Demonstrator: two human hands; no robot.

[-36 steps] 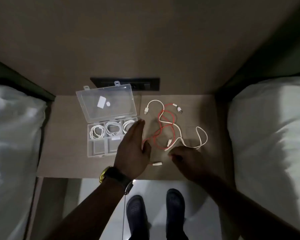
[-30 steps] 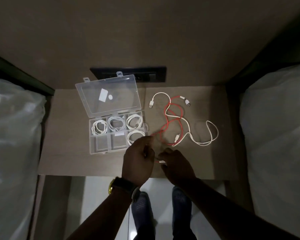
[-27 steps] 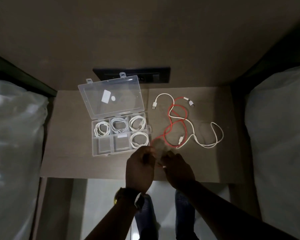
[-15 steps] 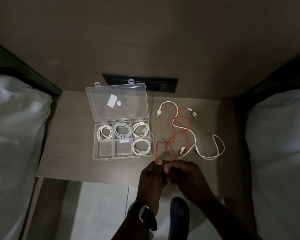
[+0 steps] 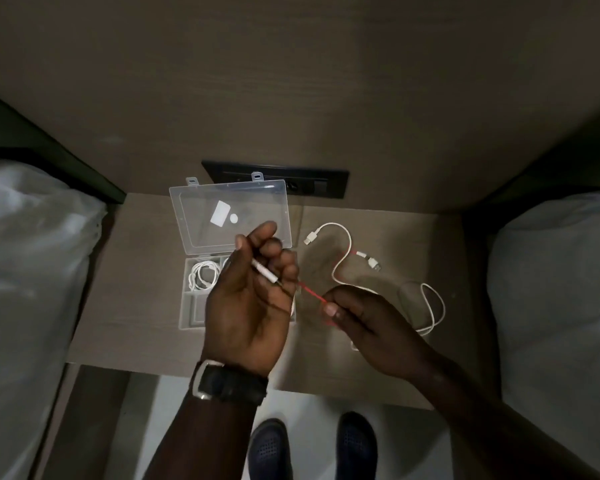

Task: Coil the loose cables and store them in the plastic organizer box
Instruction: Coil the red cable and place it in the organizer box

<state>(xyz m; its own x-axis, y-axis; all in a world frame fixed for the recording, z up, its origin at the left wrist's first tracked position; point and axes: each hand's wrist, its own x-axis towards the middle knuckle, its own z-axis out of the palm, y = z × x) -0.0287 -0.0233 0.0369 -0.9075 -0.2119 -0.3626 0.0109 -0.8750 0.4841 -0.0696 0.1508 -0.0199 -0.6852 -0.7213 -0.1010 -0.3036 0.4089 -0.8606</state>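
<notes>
My left hand point(image 5: 248, 306) is raised palm-up over the clear organizer box point(image 5: 187, 308), fingers curled on the white plug end of the red cable point(image 5: 310, 292). My right hand point(image 5: 357, 315) pinches the same red cable a short way along, so a taut stretch runs between both hands. A loose white cable point(image 5: 342, 258) lies on the wooden table point(image 5: 136, 289) to the right, partly under my right hand. The box lid point(image 5: 201, 209) stands open. One coiled white cable point(image 5: 203, 276) shows in a back compartment; my left hand hides the other compartments.
A black socket panel point(image 5: 312, 183) sits in the wall behind the box. White bedding lies on the left point(image 5: 28, 271) and on the right point(image 5: 561, 289) of the table. My shoes point(image 5: 312, 448) show on the floor below the front edge.
Both hands took the red cable's plug end at the table's front, then lifted it. My left hand turned palm-up over the box and my right slid along the cable.
</notes>
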